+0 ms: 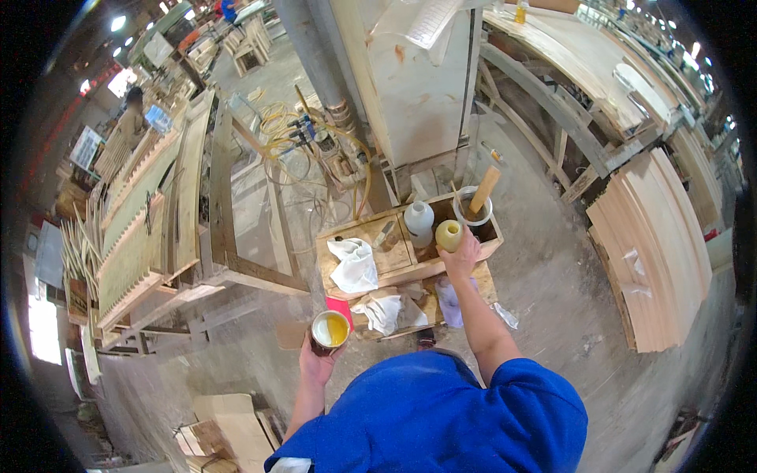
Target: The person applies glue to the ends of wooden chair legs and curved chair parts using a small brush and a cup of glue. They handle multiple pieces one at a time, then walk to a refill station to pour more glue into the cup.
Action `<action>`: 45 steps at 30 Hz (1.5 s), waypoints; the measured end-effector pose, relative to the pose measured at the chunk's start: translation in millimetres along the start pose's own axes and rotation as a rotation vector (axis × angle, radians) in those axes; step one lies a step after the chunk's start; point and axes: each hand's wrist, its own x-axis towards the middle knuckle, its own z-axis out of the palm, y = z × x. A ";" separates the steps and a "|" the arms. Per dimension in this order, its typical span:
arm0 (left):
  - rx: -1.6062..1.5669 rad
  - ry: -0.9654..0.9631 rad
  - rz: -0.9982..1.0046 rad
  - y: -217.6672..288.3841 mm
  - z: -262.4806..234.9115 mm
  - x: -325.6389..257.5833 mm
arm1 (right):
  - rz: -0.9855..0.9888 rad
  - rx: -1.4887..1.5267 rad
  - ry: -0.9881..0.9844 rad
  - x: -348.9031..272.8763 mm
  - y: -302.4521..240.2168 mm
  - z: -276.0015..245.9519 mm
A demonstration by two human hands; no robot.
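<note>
A: Start at the left. What has the left hand (317, 361) got?

B: A small tin (330, 329) of yellow liquid, held from below with the fingers curled snug around its side. It sits level, mouth up, at about seven o'clock from the wooden box (371, 254), off the box and over the floor.

A: And to do this bit well?

B: I'd say keep that tin level and close to the box, so nothing slops while the other arm reaches.

A: The white rag (354, 265)?

B: Lying on the box lid, untouched, at about one o'clock from the tin.

A: Now the right hand (460, 258).

B: Stretched forward, fingers closed on a pale yellow bottle (449, 235) in the open compartment. A white bottle (419, 223) stands just beside it at nine o'clock; a cup (474, 210) with a wooden stick (484, 190) stands at one o'clock.

A: Advice there?

B: Lift it straight up, clear of its neighbours.
</note>
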 end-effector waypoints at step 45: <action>-0.157 -0.115 0.091 49.3 -56.2 -26.0 | -0.387 0.966 -0.391 19.2 -210.7 -77.3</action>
